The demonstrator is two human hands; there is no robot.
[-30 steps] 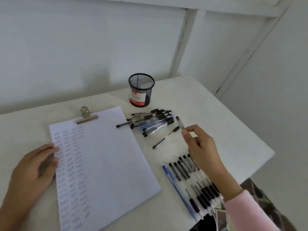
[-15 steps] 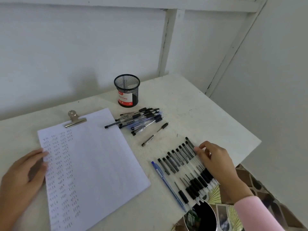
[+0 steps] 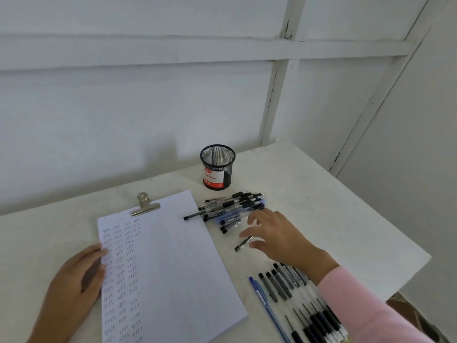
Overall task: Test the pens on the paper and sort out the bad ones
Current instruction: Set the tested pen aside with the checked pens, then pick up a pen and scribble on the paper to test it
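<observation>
A white sheet of paper under a metal clip lies on the table, its left columns full of small pen marks. My left hand rests flat on its left edge. My right hand hovers with fingers spread over a single black pen and the near side of a loose pile of pens; it holds nothing. A tidy row of pens lies by my right forearm, with a blue pen along its left side.
A black mesh pen cup with a red and white label stands behind the pile. The white table ends close on the right and meets white walls behind. Patterned floor shows past the table's right corner.
My right hand laid a pen into the tidy row, let go, and has moved up left to the single pen and the loose pile. The camera tilted upward. My left hand stays on the paper.
</observation>
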